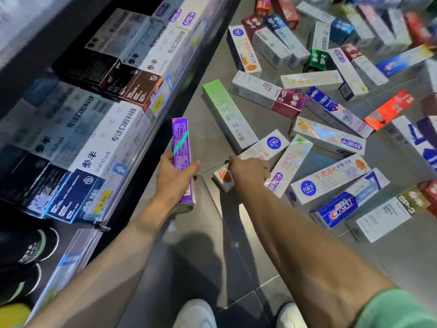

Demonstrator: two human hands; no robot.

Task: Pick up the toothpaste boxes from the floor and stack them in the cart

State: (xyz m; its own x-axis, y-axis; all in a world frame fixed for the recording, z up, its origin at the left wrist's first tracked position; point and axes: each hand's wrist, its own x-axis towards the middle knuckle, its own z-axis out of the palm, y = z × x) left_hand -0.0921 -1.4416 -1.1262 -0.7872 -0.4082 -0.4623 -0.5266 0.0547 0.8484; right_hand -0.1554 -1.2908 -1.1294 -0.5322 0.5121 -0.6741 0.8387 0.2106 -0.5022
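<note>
My left hand (173, 177) grips a purple toothpaste box (181, 147) that stands on end above the floor. My right hand (248, 172) reaches down onto a white box with orange print (224, 177) lying on the floor; its fingers lie over the box's top edge, and the frame does not show whether they curl round it. Several more toothpaste boxes lie scattered over the grey floor (212, 233) to the right, among them a green-topped box (227, 114) and a blue Crest box (343, 204). No cart is in view.
A store shelf (132, 147) stocked with boxed toothpaste runs along the left side, its clear front rail close to my left hand. My white shoes (196, 313) stand at the bottom. Dark shoes with green trim (35, 247) sit at the lower left.
</note>
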